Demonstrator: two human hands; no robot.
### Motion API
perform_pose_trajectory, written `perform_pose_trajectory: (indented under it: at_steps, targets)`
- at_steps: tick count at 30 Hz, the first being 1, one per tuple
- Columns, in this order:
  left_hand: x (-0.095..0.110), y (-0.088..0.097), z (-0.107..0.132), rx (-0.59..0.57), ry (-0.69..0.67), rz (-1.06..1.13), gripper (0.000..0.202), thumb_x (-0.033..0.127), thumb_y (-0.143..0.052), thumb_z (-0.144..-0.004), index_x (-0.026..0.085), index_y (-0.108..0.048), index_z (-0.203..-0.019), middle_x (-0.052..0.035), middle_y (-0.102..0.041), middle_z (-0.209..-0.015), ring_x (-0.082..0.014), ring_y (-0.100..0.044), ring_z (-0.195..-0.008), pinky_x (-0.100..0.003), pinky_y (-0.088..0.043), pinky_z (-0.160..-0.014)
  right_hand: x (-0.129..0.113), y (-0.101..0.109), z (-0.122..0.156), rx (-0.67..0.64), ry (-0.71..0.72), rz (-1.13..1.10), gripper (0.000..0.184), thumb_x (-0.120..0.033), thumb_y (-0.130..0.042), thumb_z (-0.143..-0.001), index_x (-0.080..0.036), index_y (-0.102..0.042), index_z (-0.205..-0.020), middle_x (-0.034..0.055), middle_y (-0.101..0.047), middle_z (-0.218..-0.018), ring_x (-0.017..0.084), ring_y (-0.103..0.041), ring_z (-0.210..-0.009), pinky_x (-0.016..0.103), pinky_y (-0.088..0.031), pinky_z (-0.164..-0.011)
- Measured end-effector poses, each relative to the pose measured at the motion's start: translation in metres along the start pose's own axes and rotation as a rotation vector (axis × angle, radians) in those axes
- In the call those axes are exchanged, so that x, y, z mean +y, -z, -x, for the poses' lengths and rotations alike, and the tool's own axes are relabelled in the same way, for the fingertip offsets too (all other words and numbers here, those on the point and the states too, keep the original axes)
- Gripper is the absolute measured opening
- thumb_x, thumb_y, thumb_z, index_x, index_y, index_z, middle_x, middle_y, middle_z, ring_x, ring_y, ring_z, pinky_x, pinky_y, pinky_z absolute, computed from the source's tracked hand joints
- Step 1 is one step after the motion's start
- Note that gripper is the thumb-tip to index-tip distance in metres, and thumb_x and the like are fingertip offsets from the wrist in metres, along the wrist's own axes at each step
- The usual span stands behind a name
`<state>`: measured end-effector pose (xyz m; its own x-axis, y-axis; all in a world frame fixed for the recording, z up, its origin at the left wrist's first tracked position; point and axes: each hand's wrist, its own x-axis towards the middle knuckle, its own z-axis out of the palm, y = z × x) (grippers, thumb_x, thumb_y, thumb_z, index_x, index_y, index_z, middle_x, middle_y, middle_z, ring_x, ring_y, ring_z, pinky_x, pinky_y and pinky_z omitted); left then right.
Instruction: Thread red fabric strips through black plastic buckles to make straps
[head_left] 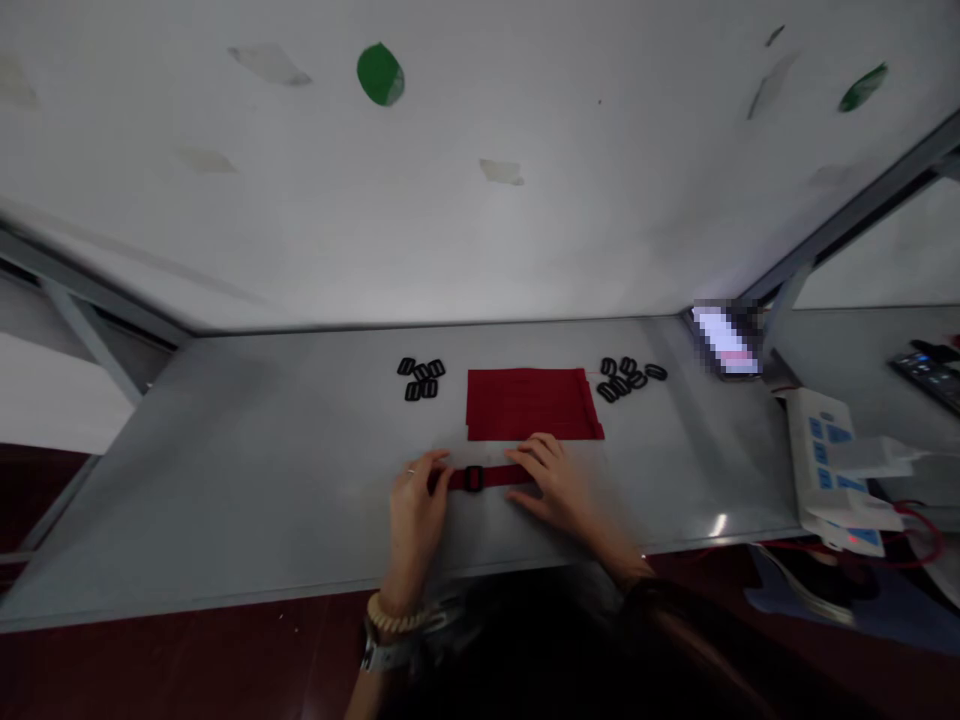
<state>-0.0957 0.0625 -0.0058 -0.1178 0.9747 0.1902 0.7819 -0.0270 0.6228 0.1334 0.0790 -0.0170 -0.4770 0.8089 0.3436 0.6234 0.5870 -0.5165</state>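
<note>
**A:** Left to right: your black buckles (pixel 420 378) lie left of the red cloth (pixel 529 405). Below the cloth, your left hand (pixel 415 510) closes narrowly on a red strap (pixel 487 477).

**B:** Your right hand (pixel 551 485) closes on its other end, with a strap buckle (pixel 474 478) between your hands. Keep the strap flat.

**A:** More buckles (pixel 626 378) lie right of the cloth. Any writing?

**B:** None readable; the phone (pixel 726 340), further right, is blurred.

Dim, flat light, soft shadows, edges stretched by wide-lens distortion
</note>
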Motion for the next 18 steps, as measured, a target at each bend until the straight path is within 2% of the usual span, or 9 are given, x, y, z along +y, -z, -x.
perform_pose_trajectory:
  at_steps: [3,5,7,9,12,15,18]
  targets:
    - [-0.001,0.005,-0.004,0.094,-0.077,-0.143,0.020,0.024,-0.053,-0.091,0.018,-0.068,-0.103,-0.0096,-0.071,-0.096,-0.0282,-0.063,-0.095,-0.044,-0.049,-0.085,0.022,0.016,0.017,0.138,-0.091,0.055,0.033,-0.028,-0.062,-0.088,-0.022,-0.063,-0.121,0.0112,-0.064,-0.108,0.029,-0.053,-0.107,0.049,-0.047,-0.092]
    - [0.005,0.002,-0.005,0.104,-0.171,-0.141,0.020,0.022,-0.053,-0.092,0.018,-0.069,-0.103,-0.0100,-0.071,-0.101,-0.0276,-0.061,-0.097,-0.043,-0.048,-0.086,0.041,0.031,0.027,0.264,-0.186,0.113,0.026,-0.026,-0.055,-0.091,-0.022,-0.066,-0.114,0.0102,-0.066,-0.099,0.028,-0.055,-0.101,0.048,-0.046,-0.090]
    - [0.019,-0.007,-0.006,0.027,-0.323,-0.084,0.018,0.020,-0.054,-0.093,0.019,-0.070,-0.102,-0.0084,-0.071,-0.101,-0.0250,-0.061,-0.096,-0.040,-0.047,-0.085,0.062,0.048,0.032,0.368,-0.321,0.168,0.023,-0.026,-0.051,-0.092,-0.020,-0.068,-0.108,0.0096,-0.067,-0.092,0.027,-0.055,-0.092,0.046,-0.046,-0.085]
    - [0.038,-0.020,-0.005,-0.102,-0.488,-0.055,0.019,0.018,-0.055,-0.093,0.023,-0.070,-0.102,-0.0066,-0.072,-0.104,-0.0239,-0.061,-0.100,-0.040,-0.046,-0.088,0.081,0.063,0.030,0.426,-0.416,0.231,0.026,-0.026,-0.049,-0.092,-0.018,-0.068,-0.108,0.0097,-0.066,-0.087,0.027,-0.054,-0.088,0.044,-0.045,-0.082]
    - [0.067,-0.042,-0.005,-0.332,-0.661,-0.071,0.029,0.016,-0.057,-0.092,0.025,-0.065,-0.119,-0.0075,-0.069,-0.117,-0.0257,-0.059,-0.110,-0.044,-0.044,-0.093,0.103,0.076,0.018,0.364,-0.440,0.315,0.034,-0.026,-0.047,-0.092,-0.016,-0.067,-0.118,0.0125,-0.065,-0.093,0.028,-0.053,-0.091,0.044,-0.045,-0.082]
    - [0.083,-0.058,-0.005,-0.434,-0.635,-0.118,0.033,0.016,-0.060,-0.090,0.019,-0.061,-0.123,-0.0110,-0.064,-0.123,-0.0295,-0.057,-0.114,-0.047,-0.047,-0.094,0.112,0.077,0.008,0.275,-0.438,0.411,0.034,-0.027,-0.045,-0.093,-0.016,-0.070,-0.113,0.0156,-0.063,-0.098,0.031,-0.052,-0.095,0.046,-0.045,-0.081]
    - [0.082,-0.065,-0.005,-0.449,-0.561,-0.110,0.032,0.014,-0.057,-0.091,0.018,-0.060,-0.122,-0.0109,-0.063,-0.119,-0.0281,-0.057,-0.112,-0.046,-0.049,-0.094,0.106,0.071,0.013,0.253,-0.432,0.449,0.033,-0.027,-0.045,-0.093,-0.016,-0.071,-0.111,0.0154,-0.063,-0.097,0.031,-0.051,-0.096,0.046,-0.045,-0.081]
